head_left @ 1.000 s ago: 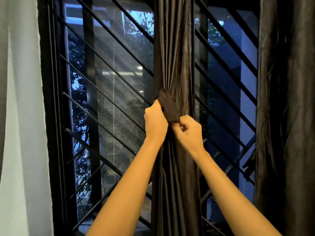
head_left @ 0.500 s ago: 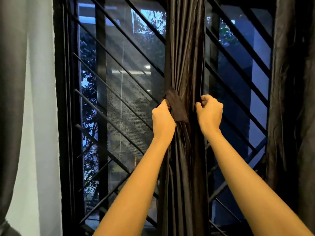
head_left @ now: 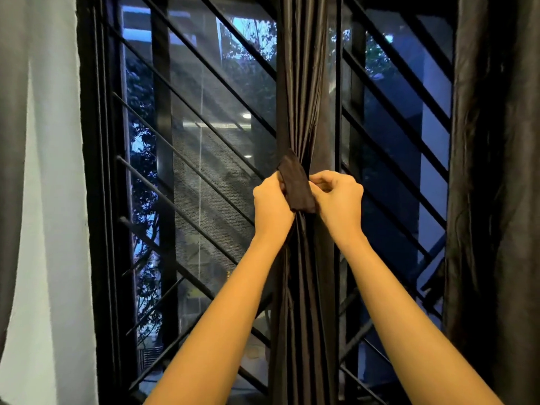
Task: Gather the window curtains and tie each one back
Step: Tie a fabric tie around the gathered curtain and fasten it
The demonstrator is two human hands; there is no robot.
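**Curtain (head_left: 304, 83) gathered, band going on**

It hangs bunched into a narrow column in front of the window's middle post. At its waist the left hand (head_left: 271, 203) pinches one edge of the dark tie-back band (head_left: 296, 188), and the right hand (head_left: 339, 200), fingers curled, pinches the other. The step appears to be fastening; next the ends need securing snugly. Slanted window bars (head_left: 204, 171) cross the dusk-lit glass, with a pale curtain (head_left: 49, 200) at left and a dark curtain (head_left: 493, 200) at right.

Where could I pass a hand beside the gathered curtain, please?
Widest: between gathered curtain and white curtain, before the grille. Narrower: between it and the right dark curtain. Crowded at the tieback, gripped by left hand and right hand.
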